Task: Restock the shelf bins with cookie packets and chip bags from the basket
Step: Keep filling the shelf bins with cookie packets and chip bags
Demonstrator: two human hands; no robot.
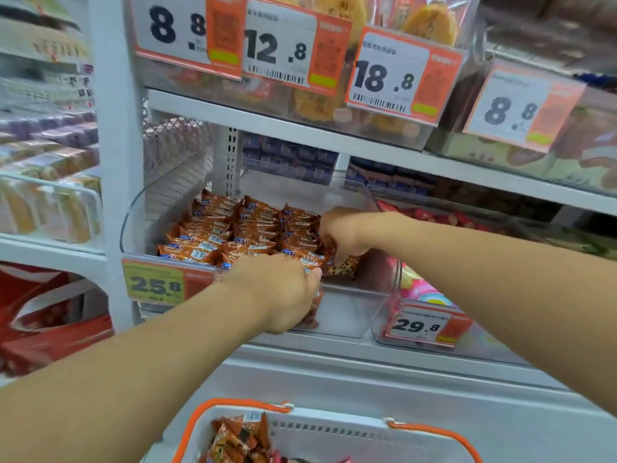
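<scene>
A white metal shelf (pixel 334 135) in a shop aisle is seen from just in front, with a white upright post (pixel 117 162) at its left end and a perforated back panel behind. On the shelf a clear plastic bin (pixel 354 315) is set, and rows of orange cookie packets (pixel 233 228) are packed across its left and middle parts, while its right front corner is bare. A yellow and orange price tag (pixel 157 284) marked 25.8 is fixed to the bin's front edge. The left hand (pixel 283 289) is reached over that front edge, its fingers curled round a packet at the front of the bin. The right hand (pixel 340 235) is held deeper in the bin, its fingers pinching a packet printed with dark-chipped cookies (pixel 344 270) beside the packed rows. To the right a second clear bin (pixel 394 335) with pink packets and a 29.8 tag (pixel 420 324) is placed. Above, an upper shelf is hung with large price cards (pixel 277 48) in front of bagged yellow cakes. Below, at the bottom edge of the view, a white basket (pixel 367 436) with orange handles is seen, and more orange packets (pixel 240 439) are lying in its left corner. Red bags (pixel 50 322) are blurred at the far left.
</scene>
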